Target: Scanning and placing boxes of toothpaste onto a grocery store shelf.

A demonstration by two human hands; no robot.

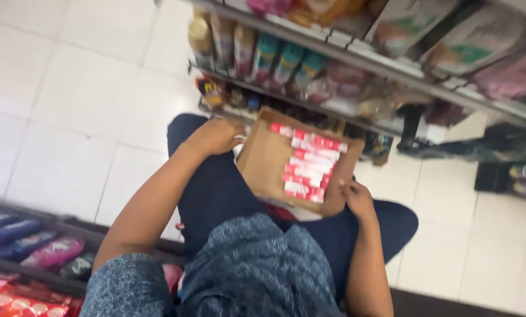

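Observation:
I am crouched on a white tiled floor in front of shop shelves. An open brown cardboard box [266, 161] rests between my knees, with several small red-and-white packets [307, 167] stacked along its right side. My left hand [216, 136] grips the box's left rim. The box's lower right corner is held by my right hand [357, 199]. The frame is blurred by motion.
Metal shelves [333, 41] ahead hold bottles [263, 56], pouches and bags. A low shelf at the lower left carries coloured packets [45, 252]. White floor tiles [69, 117] spread to the left and right of me.

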